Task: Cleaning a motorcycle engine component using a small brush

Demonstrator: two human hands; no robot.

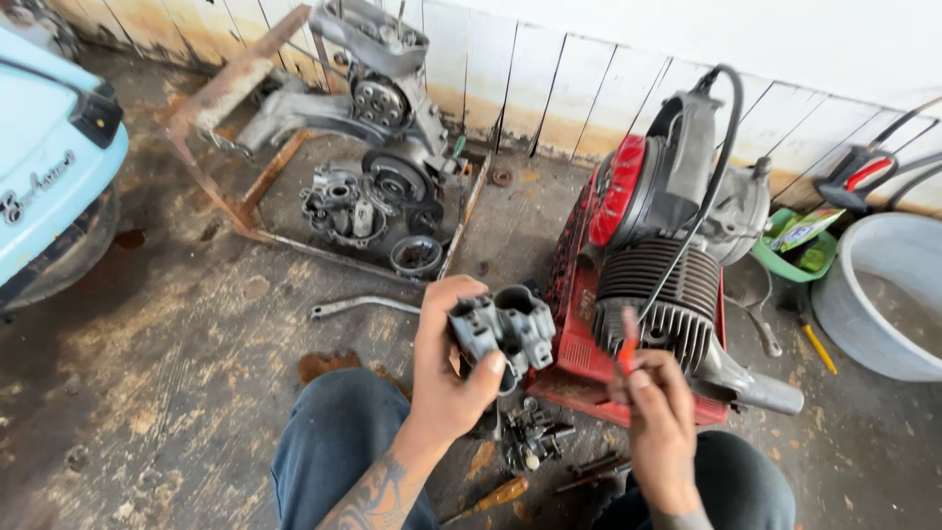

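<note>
My left hand [446, 368] has its grip closed around a grey metal carburettor body [505, 329], thumb across its lower front and fingers wrapped behind, holding it up above my knees. My right hand [657, 417] is pinched shut on a small orange-handled tool [626, 348], which points up, just right of the carburettor and apart from it. Directly below the grip, between my knees, lies a cluster of small dark metal parts [533, 437], with a wooden-handled screwdriver [496, 499] nearer me on the floor. Just beyond and right of the grip stands a finned engine [657, 294] with a red fan cover on a red stand, its edge close behind the carburettor. Beyond the grip to the left a bent metal wrench [358, 305] lies on the floor, and farther out a rusty frame [245, 196] holds engine casings. Left of the grip the stained floor [147, 393] runs open toward a pale blue scooter body [49, 167]. Far right sits a grey basin [878, 294].
</note>
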